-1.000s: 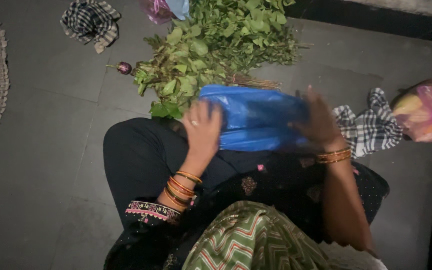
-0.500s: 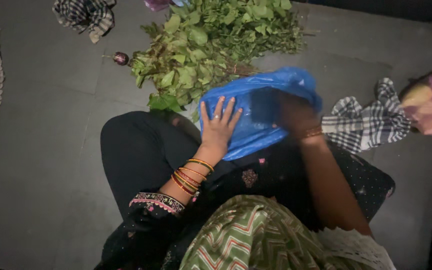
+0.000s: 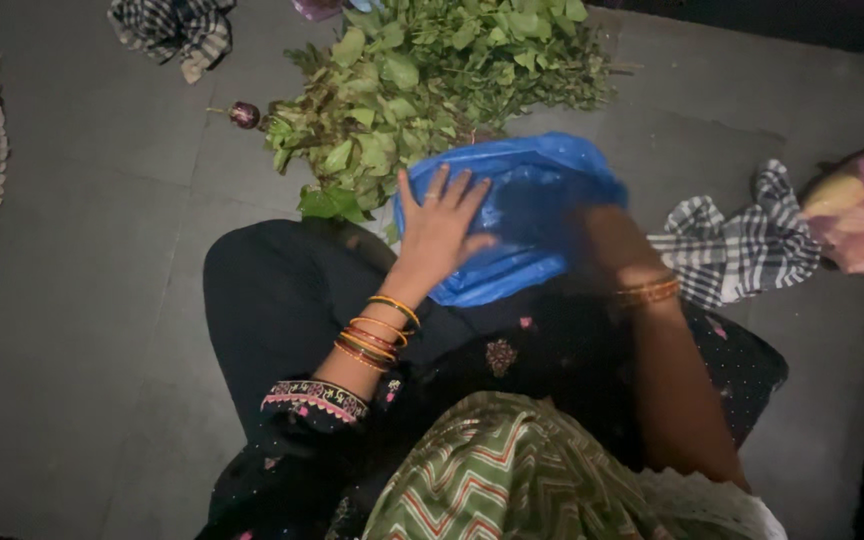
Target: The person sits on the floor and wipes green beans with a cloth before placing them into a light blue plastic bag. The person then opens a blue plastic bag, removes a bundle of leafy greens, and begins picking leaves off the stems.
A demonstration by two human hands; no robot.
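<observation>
Left hand (image 3: 439,228): open, fingers spread, flat on the blue plastic bag (image 3: 527,205) held over the lap. Right hand (image 3: 592,230): inside the bag, grip not discernible. Beyond the bag: leafy greens (image 3: 422,80) on the floor; checked cloth (image 3: 737,245) to its right. Risk: thin plastic may tear if stretched.

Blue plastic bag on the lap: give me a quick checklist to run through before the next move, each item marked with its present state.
1. Left hand flat on the blue plastic bag, fingers spread: ok.
2. Right hand visible: not ok, it is hidden by the bag.
3. Bag's contents identifiable: cannot tell.
4. Bag rests on the lap: ok.
5. Leafy greens lie on the floor just beyond the bag: ok.
</observation>
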